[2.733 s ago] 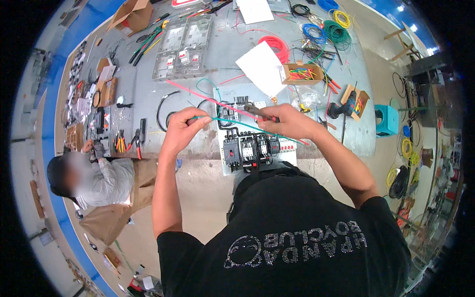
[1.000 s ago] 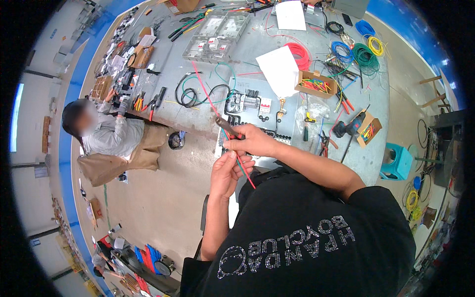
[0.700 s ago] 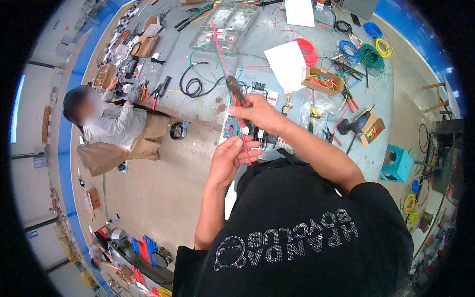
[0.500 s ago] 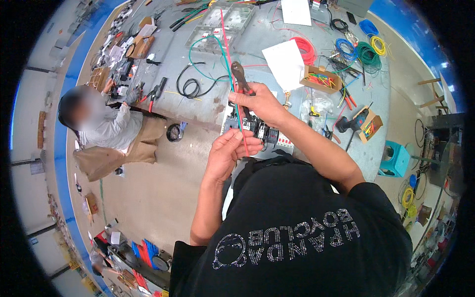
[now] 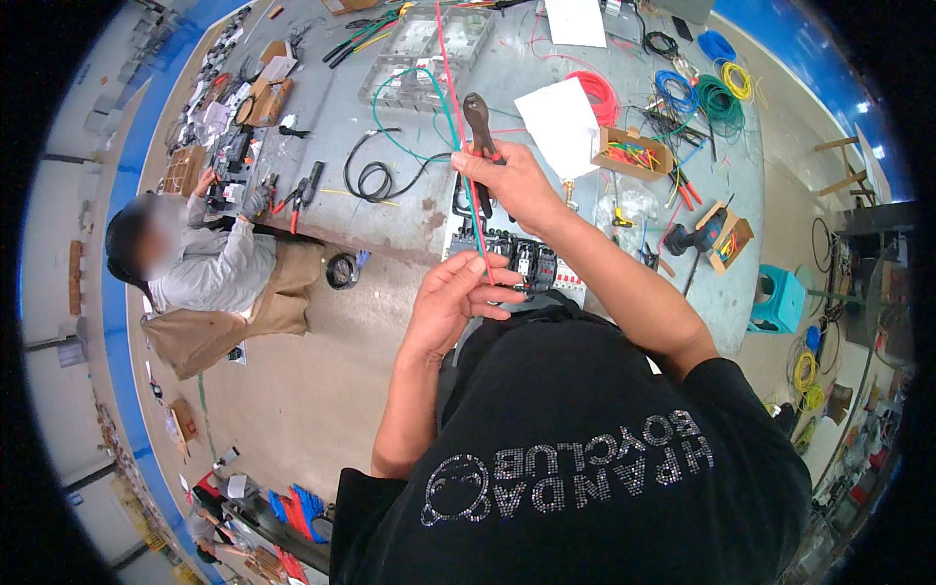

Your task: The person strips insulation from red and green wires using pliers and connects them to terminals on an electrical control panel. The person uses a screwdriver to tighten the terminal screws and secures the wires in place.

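Observation:
My left hand (image 5: 450,300) pinches the lower ends of a red wire (image 5: 445,49) and a green wire (image 5: 452,97) between thumb and forefinger, its other fingers loosely spread. Higher up, my right hand (image 5: 515,190) grips the same two wires, which run side by side between the hands. Pliers (image 5: 477,112) with red-and-black handles also sit in that right hand, their dark head pointing away from me. Under the hands lies a mounting plate carrying black electrical components (image 5: 526,258) and a row of red-and-white terminals (image 5: 568,278), partly hidden by my hands and shirt.
On the grey table (image 5: 331,107) are a black cable (image 5: 375,183), a clear compartment box (image 5: 429,44), white paper (image 5: 558,122), coiled wires (image 5: 721,102), a carton of wire pieces (image 5: 632,154) and a power drill (image 5: 694,237). Another person (image 5: 210,253) works at the left.
The pliers have swung more upright within my right hand. The wire ends stick out less below my left hand, whose lower fingers have spread a little.

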`<control>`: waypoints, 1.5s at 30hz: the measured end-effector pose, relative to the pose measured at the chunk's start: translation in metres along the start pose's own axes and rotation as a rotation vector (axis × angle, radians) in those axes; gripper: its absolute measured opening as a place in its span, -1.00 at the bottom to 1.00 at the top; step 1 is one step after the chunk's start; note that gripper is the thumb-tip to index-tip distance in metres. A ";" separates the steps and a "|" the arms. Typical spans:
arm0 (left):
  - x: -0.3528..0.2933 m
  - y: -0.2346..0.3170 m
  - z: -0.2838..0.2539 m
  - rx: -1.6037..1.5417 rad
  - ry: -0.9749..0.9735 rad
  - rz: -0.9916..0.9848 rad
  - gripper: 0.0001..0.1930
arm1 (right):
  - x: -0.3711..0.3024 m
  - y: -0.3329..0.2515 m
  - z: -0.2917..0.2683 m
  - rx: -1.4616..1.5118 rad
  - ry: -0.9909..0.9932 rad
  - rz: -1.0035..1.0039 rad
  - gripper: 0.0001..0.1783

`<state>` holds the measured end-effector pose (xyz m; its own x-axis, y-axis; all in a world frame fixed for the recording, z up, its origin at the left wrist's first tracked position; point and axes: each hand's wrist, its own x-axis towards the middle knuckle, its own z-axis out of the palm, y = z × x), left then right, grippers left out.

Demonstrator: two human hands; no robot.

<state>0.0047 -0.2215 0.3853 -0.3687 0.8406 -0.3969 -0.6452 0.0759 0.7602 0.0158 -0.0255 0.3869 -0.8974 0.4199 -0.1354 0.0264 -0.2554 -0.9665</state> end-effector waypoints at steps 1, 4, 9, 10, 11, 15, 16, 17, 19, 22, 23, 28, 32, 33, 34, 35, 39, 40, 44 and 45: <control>0.001 -0.001 -0.002 -0.008 -0.004 -0.005 -0.61 | 0.002 0.001 0.001 0.007 0.000 -0.007 -0.70; 0.002 -0.002 -0.004 -0.020 -0.005 -0.018 -0.62 | 0.004 0.003 0.002 0.015 0.019 -0.014 -0.71; 0.001 0.000 -0.002 0.000 0.023 -0.029 -0.63 | 0.007 0.009 0.003 -0.031 0.062 -0.058 -0.73; 0.002 0.000 -0.001 0.017 0.024 -0.024 -0.63 | 0.006 0.009 0.004 -0.032 0.075 -0.077 -0.73; 0.002 -0.001 0.000 0.033 0.025 -0.019 -0.63 | 0.006 0.009 0.003 -0.033 0.075 -0.078 -0.73; 0.000 0.003 0.005 0.069 0.046 -0.028 -0.67 | 0.006 0.012 0.002 -0.033 0.093 -0.070 -0.74; -0.001 0.003 0.008 0.124 0.045 0.001 -0.68 | 0.007 0.013 0.001 -0.035 0.106 -0.066 -0.74; -0.002 0.002 0.012 0.179 0.044 0.029 -0.69 | 0.007 0.014 0.001 -0.032 0.109 -0.066 -0.74; -0.005 -0.002 0.014 0.235 0.048 0.083 -0.70 | 0.005 0.016 0.002 -0.020 0.110 -0.063 -0.74; -0.006 -0.012 0.012 0.284 0.063 0.134 -0.73 | 0.002 0.011 0.001 -0.010 0.092 -0.034 -0.73; -0.007 -0.014 0.012 0.332 0.077 0.135 -0.75 | 0.000 0.009 0.001 0.003 0.079 -0.027 -0.73; -0.009 -0.017 0.005 0.517 0.061 0.166 -0.81 | -0.006 0.001 -0.004 0.026 0.025 -0.005 -0.72; -0.010 -0.019 0.005 0.536 0.056 0.165 -0.81 | -0.008 0.008 -0.005 0.007 0.040 -0.014 -0.70; -0.010 -0.020 0.005 0.512 0.051 0.165 -0.80 | -0.011 0.006 -0.003 -0.002 0.049 -0.016 -0.70; -0.011 -0.020 0.007 0.448 0.038 0.147 -0.80 | -0.014 0.005 -0.002 -0.012 0.058 -0.017 -0.70; -0.013 -0.019 0.009 0.385 0.024 0.128 -0.78 | -0.017 0.006 -0.001 -0.016 0.063 -0.001 -0.70; -0.017 -0.034 0.000 0.518 0.076 0.055 -0.72 | -0.021 0.021 0.000 -0.049 0.041 0.051 -0.68; -0.018 -0.039 0.005 0.495 0.120 0.061 -0.71 | -0.020 0.026 -0.001 -0.054 0.021 0.046 -0.67; -0.019 -0.065 -0.004 0.438 0.143 0.085 -0.72 | -0.017 0.030 -0.003 -0.077 -0.064 0.080 -0.67; -0.018 -0.068 -0.003 0.435 0.146 0.077 -0.72 | -0.019 0.025 -0.005 -0.086 -0.088 0.126 -0.68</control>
<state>0.0532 -0.2435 0.3387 -0.5154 0.7705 -0.3751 -0.2827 0.2603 0.9232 0.0357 -0.0357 0.3638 -0.9197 0.3102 -0.2405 0.1753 -0.2236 -0.9588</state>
